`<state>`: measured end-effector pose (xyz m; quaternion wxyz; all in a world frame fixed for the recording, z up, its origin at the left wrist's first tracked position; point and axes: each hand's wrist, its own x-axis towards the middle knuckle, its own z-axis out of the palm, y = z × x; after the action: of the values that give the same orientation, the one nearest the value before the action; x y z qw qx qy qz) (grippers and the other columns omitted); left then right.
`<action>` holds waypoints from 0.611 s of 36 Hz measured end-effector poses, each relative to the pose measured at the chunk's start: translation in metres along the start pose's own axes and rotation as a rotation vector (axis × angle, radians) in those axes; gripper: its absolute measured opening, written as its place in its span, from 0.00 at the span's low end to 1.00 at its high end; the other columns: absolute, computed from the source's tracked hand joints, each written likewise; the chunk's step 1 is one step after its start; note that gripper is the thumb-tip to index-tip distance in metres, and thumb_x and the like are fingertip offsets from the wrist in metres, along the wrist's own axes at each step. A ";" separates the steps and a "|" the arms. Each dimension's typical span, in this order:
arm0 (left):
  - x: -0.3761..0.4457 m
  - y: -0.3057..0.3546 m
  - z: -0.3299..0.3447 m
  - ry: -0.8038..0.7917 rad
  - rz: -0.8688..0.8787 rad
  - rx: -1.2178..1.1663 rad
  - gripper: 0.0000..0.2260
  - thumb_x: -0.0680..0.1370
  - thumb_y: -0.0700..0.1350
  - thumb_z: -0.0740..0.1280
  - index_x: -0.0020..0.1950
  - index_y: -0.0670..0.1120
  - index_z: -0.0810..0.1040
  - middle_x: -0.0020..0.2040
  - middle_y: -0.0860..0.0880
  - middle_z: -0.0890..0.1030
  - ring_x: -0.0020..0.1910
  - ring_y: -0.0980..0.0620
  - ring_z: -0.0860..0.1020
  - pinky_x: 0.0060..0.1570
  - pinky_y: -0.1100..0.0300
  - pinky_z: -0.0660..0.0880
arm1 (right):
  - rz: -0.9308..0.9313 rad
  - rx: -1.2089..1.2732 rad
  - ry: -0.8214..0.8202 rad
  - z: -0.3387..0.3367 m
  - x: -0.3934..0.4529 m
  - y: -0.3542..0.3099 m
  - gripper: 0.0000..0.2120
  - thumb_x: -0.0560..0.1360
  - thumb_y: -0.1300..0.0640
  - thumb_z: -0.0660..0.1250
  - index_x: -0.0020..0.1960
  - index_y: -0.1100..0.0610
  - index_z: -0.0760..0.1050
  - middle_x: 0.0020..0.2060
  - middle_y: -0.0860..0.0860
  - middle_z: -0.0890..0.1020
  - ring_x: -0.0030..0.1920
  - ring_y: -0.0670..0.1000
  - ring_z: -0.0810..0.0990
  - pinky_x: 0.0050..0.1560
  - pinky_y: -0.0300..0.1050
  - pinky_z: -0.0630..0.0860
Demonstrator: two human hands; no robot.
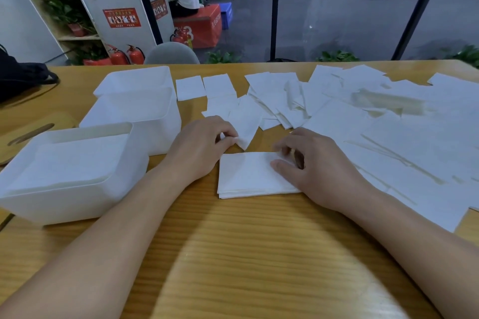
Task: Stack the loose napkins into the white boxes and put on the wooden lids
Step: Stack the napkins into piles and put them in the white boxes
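Note:
A small stack of white napkins (248, 176) lies on the wooden table (233, 254) in front of me. My right hand (316, 171) rests on the stack's right end, thumb and fingers curled at its edge. My left hand (202, 147) pinches the corner of a loose napkin (246, 122) just beyond the stack. Three white boxes stand at the left: the nearest (70, 204) holds napkins, the middle (145, 122) and far box (134, 80) are open-topped. A wooden lid (31, 132) lies behind the nearest box.
Many loose napkins (388, 124) spread over the right half and back of the table. A black bag (23, 77) sits at the far left edge. A grey chair back (171, 53) stands beyond the table.

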<state>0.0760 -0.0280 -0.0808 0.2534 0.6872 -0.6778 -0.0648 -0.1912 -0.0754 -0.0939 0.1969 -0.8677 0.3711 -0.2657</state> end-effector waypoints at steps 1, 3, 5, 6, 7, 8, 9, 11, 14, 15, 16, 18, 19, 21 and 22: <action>0.000 0.002 -0.001 0.000 0.007 -0.038 0.05 0.85 0.51 0.70 0.56 0.57 0.87 0.51 0.60 0.83 0.49 0.58 0.79 0.51 0.56 0.77 | 0.002 -0.006 0.028 0.000 0.000 0.000 0.16 0.80 0.46 0.74 0.66 0.44 0.80 0.51 0.40 0.78 0.45 0.41 0.77 0.46 0.39 0.72; -0.002 0.005 -0.005 -0.024 0.021 -0.129 0.05 0.85 0.52 0.70 0.56 0.60 0.87 0.50 0.59 0.83 0.49 0.59 0.78 0.47 0.62 0.73 | 0.009 -0.013 0.091 -0.003 0.002 -0.001 0.26 0.79 0.47 0.75 0.76 0.42 0.73 0.54 0.39 0.75 0.46 0.39 0.75 0.49 0.39 0.73; -0.004 0.009 -0.010 -0.066 0.054 -0.195 0.05 0.85 0.54 0.70 0.56 0.63 0.86 0.50 0.59 0.82 0.48 0.58 0.78 0.46 0.62 0.71 | 0.019 -0.034 0.143 -0.008 0.004 -0.002 0.32 0.79 0.48 0.75 0.80 0.41 0.68 0.57 0.40 0.73 0.48 0.36 0.73 0.48 0.34 0.71; -0.005 0.011 -0.012 -0.084 0.074 -0.225 0.05 0.85 0.55 0.70 0.56 0.64 0.86 0.51 0.59 0.83 0.48 0.56 0.79 0.47 0.59 0.74 | 0.025 -0.061 0.166 -0.010 0.005 -0.002 0.33 0.79 0.49 0.75 0.80 0.41 0.68 0.57 0.41 0.71 0.49 0.38 0.72 0.47 0.33 0.70; -0.006 0.013 -0.013 -0.097 0.090 -0.256 0.06 0.85 0.55 0.71 0.57 0.65 0.86 0.53 0.59 0.83 0.49 0.54 0.80 0.49 0.56 0.76 | 0.026 -0.091 0.192 -0.012 0.005 -0.001 0.31 0.79 0.50 0.75 0.80 0.42 0.70 0.58 0.41 0.70 0.50 0.40 0.72 0.47 0.33 0.70; -0.007 0.014 -0.014 -0.106 0.101 -0.285 0.06 0.85 0.54 0.71 0.57 0.65 0.86 0.55 0.59 0.84 0.51 0.52 0.81 0.53 0.52 0.78 | 0.022 -0.111 0.224 -0.012 0.006 0.000 0.28 0.79 0.52 0.76 0.77 0.43 0.74 0.58 0.42 0.70 0.51 0.42 0.71 0.48 0.35 0.70; -0.007 0.015 -0.014 -0.115 0.106 -0.307 0.07 0.85 0.53 0.71 0.58 0.65 0.86 0.56 0.59 0.84 0.53 0.51 0.81 0.56 0.50 0.79 | 0.013 -0.118 0.256 -0.012 0.007 0.001 0.22 0.80 0.53 0.76 0.73 0.45 0.79 0.57 0.43 0.70 0.53 0.43 0.71 0.50 0.39 0.71; -0.009 0.017 -0.014 -0.135 0.119 -0.322 0.08 0.85 0.51 0.72 0.59 0.64 0.87 0.59 0.60 0.85 0.58 0.54 0.81 0.61 0.49 0.78 | -0.003 -0.116 0.294 -0.012 0.008 0.004 0.11 0.80 0.54 0.76 0.62 0.48 0.86 0.55 0.44 0.72 0.58 0.47 0.71 0.53 0.42 0.70; -0.011 0.019 -0.014 -0.187 0.168 -0.289 0.12 0.85 0.45 0.71 0.64 0.62 0.85 0.66 0.64 0.82 0.67 0.57 0.78 0.66 0.51 0.77 | -0.009 -0.116 0.291 -0.011 0.008 0.006 0.04 0.80 0.54 0.76 0.54 0.49 0.87 0.52 0.44 0.75 0.56 0.48 0.71 0.56 0.44 0.68; -0.013 0.021 -0.015 -0.216 0.193 -0.266 0.16 0.85 0.43 0.71 0.67 0.62 0.83 0.68 0.65 0.81 0.70 0.56 0.76 0.68 0.53 0.76 | -0.011 -0.119 0.290 -0.011 0.008 0.006 0.03 0.80 0.54 0.76 0.53 0.48 0.87 0.51 0.43 0.75 0.56 0.48 0.70 0.57 0.45 0.68; -0.014 0.022 -0.017 -0.248 0.212 -0.250 0.21 0.83 0.40 0.71 0.71 0.63 0.80 0.70 0.65 0.79 0.73 0.56 0.73 0.70 0.55 0.74 | -0.017 -0.127 0.293 -0.010 0.008 0.006 0.03 0.80 0.54 0.76 0.52 0.48 0.87 0.50 0.43 0.75 0.55 0.48 0.70 0.58 0.46 0.68; -0.017 0.027 -0.018 -0.285 0.206 -0.238 0.26 0.82 0.42 0.72 0.75 0.66 0.76 0.72 0.66 0.75 0.75 0.57 0.70 0.72 0.58 0.70 | -0.033 -0.143 0.301 -0.009 0.008 0.005 0.02 0.79 0.54 0.76 0.51 0.48 0.87 0.50 0.42 0.76 0.55 0.47 0.70 0.59 0.48 0.67; -0.018 0.030 -0.018 -0.278 0.201 -0.236 0.25 0.82 0.46 0.74 0.75 0.67 0.75 0.72 0.67 0.74 0.75 0.59 0.69 0.72 0.59 0.69 | -0.038 -0.145 0.303 -0.008 0.008 0.004 0.01 0.79 0.54 0.76 0.50 0.48 0.86 0.50 0.43 0.76 0.55 0.48 0.70 0.59 0.49 0.66; -0.018 0.035 -0.013 -0.220 0.201 -0.206 0.21 0.81 0.55 0.75 0.73 0.66 0.78 0.69 0.68 0.77 0.74 0.62 0.70 0.71 0.60 0.69 | -0.057 -0.148 0.307 -0.007 0.008 0.002 0.00 0.79 0.52 0.76 0.50 0.48 0.85 0.50 0.43 0.78 0.56 0.49 0.72 0.61 0.49 0.65; -0.017 0.036 -0.010 -0.176 0.216 -0.188 0.18 0.81 0.57 0.75 0.71 0.64 0.80 0.66 0.67 0.79 0.73 0.61 0.71 0.70 0.59 0.70 | -0.072 -0.146 0.307 -0.007 0.008 0.001 0.01 0.79 0.52 0.75 0.49 0.48 0.84 0.50 0.44 0.79 0.57 0.50 0.72 0.62 0.48 0.64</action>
<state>0.0465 -0.0070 -0.0609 0.2616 0.5751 -0.7584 -0.1600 -0.1916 -0.0835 -0.0863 0.0648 -0.8417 0.3837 -0.3744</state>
